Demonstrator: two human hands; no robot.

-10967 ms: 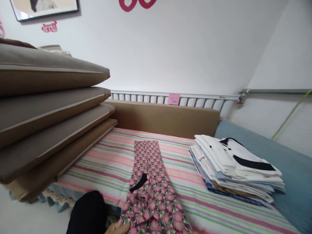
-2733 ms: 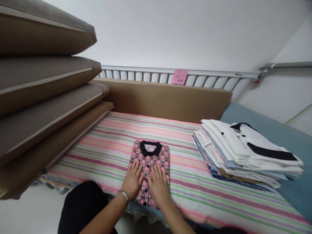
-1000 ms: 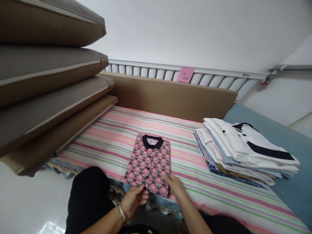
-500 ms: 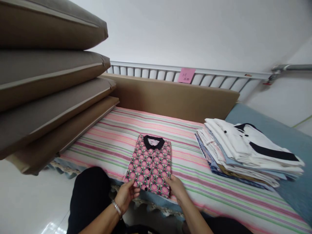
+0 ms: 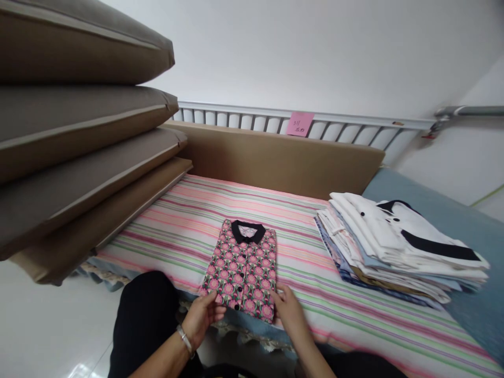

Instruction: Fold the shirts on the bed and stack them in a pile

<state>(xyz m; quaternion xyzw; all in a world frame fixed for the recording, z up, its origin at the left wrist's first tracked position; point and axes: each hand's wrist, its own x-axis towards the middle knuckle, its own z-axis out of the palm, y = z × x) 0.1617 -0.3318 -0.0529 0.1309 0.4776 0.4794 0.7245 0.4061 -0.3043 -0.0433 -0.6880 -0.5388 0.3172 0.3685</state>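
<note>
A folded patterned shirt (image 5: 243,268), pink flowers on dark ground with a black collar and black buttons, lies face up on a striped cloth (image 5: 185,210). My left hand (image 5: 201,317), a bracelet at its wrist, grips the shirt's lower left corner. Its thumb rests on top and its curled fingers are at the front edge. At the lower right side of the shirt, my right hand (image 5: 289,312) pinches the side edge between thumb and fingers. Part of the right fingers is hidden by the hand itself.
A stack of folded clothes (image 5: 394,247), a white garment with black trim uppermost, sits to the right. Brown cushions (image 5: 90,115) are piled at the left. A long brown panel (image 5: 275,157) stands along the back before a white radiator (image 5: 236,118) bearing a pink note (image 5: 300,124).
My right hand has shifted slightly, its fingers moving off the shirt's top surface to its right edge. The left hand and the shirt stay nearly where they were.
</note>
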